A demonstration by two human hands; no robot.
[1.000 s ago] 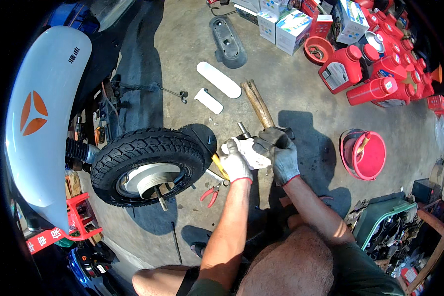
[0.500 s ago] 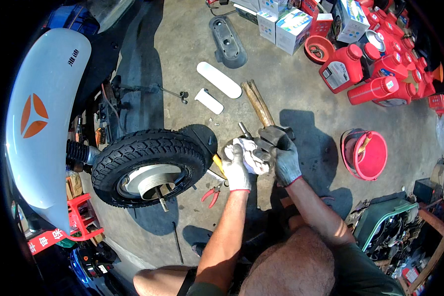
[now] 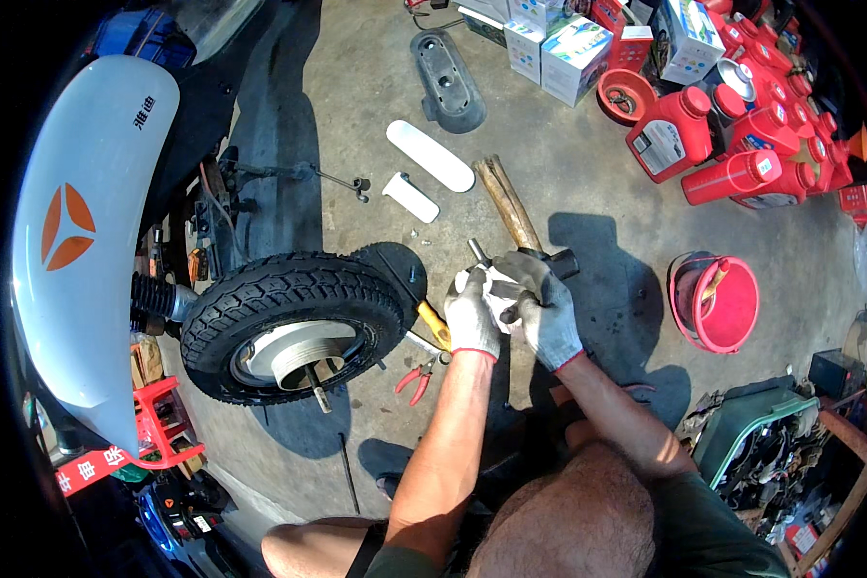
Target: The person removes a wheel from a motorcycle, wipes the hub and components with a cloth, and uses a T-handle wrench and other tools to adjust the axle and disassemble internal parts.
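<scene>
Both my hands wear white work gloves with dark, grimy palms and fingers. My left hand point(image 3: 472, 316) is closed round a crumpled white cloth point(image 3: 500, 301). From the right, my right hand point(image 3: 547, 306) pinches the same cloth, and the two hands nearly meet. Whether anything lies inside the cloth is hidden. Just beyond my fingers a short metal rod point(image 3: 479, 252) shows. A hammer point(image 3: 508, 204) with a wooden handle lies on the floor, its dark head beside my right hand. To the left is a wheel point(image 3: 294, 323) with a black treaded tyre and an axle sticking out.
Red-handled pliers point(image 3: 415, 382) and a yellow-handled tool point(image 3: 435, 326) lie between the wheel and my left arm. White plastic covers point(image 3: 431, 156) rest ahead. A red bucket point(image 3: 724, 306) stands right, with red bottles point(image 3: 671, 135) behind. A white scooter panel point(image 3: 96, 231) rises left.
My right hand has moved down and left onto the cloth, uncovering the hammer's head. My left hand has shifted slightly right, and less of the cloth shows between them.
</scene>
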